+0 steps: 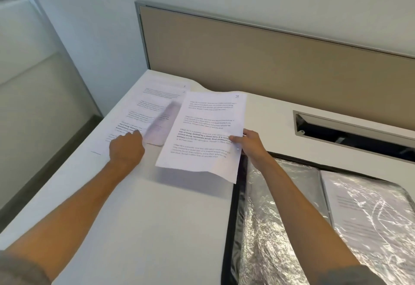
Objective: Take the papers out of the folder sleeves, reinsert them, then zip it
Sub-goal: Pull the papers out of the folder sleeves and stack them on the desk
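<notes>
the sheet point(202, 136) in the middle of the frame was thin and light, and it looked floppy: its near edge sagged and curled while it hung just over the desk point(157, 217). paper like this would bend or crease if squeezed hard, so the best place to hold it was at a side edge, with a soft pinch. the right hand point(248, 144) did just that, with its thumb on top and its fingers curled under the sheet's right edge. the left hand point(126, 149) was at the left of the frame, with curled fingers down on the pile point(148, 107) of loose pages lying flat on the desk. it seemed to press the pile, but the blur there hid whether it pinched a page or only touched it, so i could not tell. the folder point(292, 206) lay open at the lower right of the frame, with a black zip edge and shiny, crinkly clear sleeves. one sleeve point(370, 213) at the far right still had a printed page inside. the sleeves looked slippery and soft, so a page would slide best if fed in straight.
</notes>
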A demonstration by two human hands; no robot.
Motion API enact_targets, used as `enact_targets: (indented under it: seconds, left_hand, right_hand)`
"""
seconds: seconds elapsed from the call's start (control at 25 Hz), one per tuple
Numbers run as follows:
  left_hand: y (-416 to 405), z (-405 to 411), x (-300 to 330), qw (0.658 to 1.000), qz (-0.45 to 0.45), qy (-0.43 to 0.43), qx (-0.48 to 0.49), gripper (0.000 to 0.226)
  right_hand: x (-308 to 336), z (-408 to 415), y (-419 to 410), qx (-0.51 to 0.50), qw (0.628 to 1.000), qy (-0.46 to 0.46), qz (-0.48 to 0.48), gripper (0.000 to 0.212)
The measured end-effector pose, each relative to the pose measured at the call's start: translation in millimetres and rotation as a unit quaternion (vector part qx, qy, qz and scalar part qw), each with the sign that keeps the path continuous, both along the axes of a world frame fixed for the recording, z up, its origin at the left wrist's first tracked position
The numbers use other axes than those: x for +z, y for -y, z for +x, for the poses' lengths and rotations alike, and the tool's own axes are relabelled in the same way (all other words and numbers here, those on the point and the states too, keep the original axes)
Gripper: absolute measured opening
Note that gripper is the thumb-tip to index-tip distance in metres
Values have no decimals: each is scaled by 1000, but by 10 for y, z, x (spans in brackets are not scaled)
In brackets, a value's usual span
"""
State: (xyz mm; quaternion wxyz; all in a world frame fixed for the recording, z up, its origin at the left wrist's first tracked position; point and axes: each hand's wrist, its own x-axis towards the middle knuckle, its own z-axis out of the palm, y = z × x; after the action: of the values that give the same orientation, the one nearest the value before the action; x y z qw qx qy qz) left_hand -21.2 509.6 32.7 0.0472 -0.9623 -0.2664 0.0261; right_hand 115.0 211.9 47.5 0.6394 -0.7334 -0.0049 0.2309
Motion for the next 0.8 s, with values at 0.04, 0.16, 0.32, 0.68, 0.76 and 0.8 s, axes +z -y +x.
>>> enact_targets:
  seconds: [0.04,0.16,0.32,0.68,0.76,0.8]
  left_hand:
    - [-94,1,85,1000,-4,22,15,28]
    - [-365,24,302,995,-2,83,49,27]
    - [-539,73,468,992,13,108,59,19]
    - [-269,55,139,993,55,95,-40,26]
    - [-136,4,-47,996,50,59,-52,28]
    - [-85,-18,-134,996,58,37,-60,31]
  right_hand:
    - [3,13,-99,2,1000,-2,1,27]
    - [-46,57,-474,26,1000,-11,-11,28]
    - [-111,141,-1065,50,998,-24,-9,27]
    - [-404,223,-2037,63,994,-18,-84,20]
    - [-435,182,-2093,58,984,33,-168,11]
    - [-452,168,-2115,49,975,58,-209,20]
